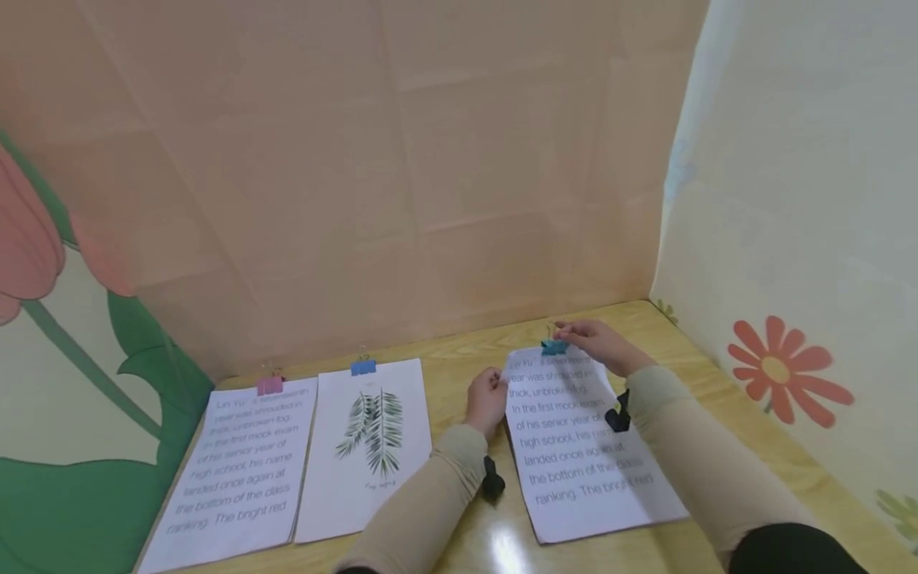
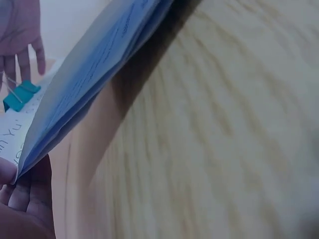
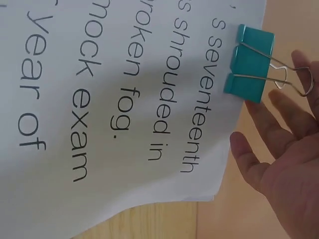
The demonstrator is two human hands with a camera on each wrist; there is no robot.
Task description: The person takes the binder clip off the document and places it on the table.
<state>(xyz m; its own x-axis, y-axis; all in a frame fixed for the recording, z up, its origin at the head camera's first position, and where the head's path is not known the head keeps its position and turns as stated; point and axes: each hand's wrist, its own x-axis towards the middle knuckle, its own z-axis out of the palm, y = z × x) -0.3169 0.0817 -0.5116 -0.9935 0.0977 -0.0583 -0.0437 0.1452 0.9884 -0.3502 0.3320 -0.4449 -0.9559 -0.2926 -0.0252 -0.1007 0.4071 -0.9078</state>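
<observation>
A stack of printed sheets (image 1: 574, 462) lies on the right part of the table, its left edge lifted. My left hand (image 1: 486, 401) pinches that edge near the top, thumb over the page and fingers beneath; the left wrist view shows the lifted layers (image 2: 94, 84) side-on. A teal binder clip (image 3: 250, 63) sits on the stack's top edge with its wire handles pointing away from the text. My right hand (image 1: 604, 347) is at this clip, fingers (image 3: 279, 112) loosely extended behind its handles. The right thumb is hidden, and contact with the clip is unclear.
To the left lie another printed stack (image 1: 229, 478) with a pink binder clip (image 1: 269, 386) and a leaf-picture sheet (image 1: 323, 494) with a blue binder clip (image 1: 363, 367). A pinkish-brown covering (image 1: 402, 159) rises behind the wooden table (image 1: 459, 351); a flower-decorated wall (image 1: 803, 239) stands right.
</observation>
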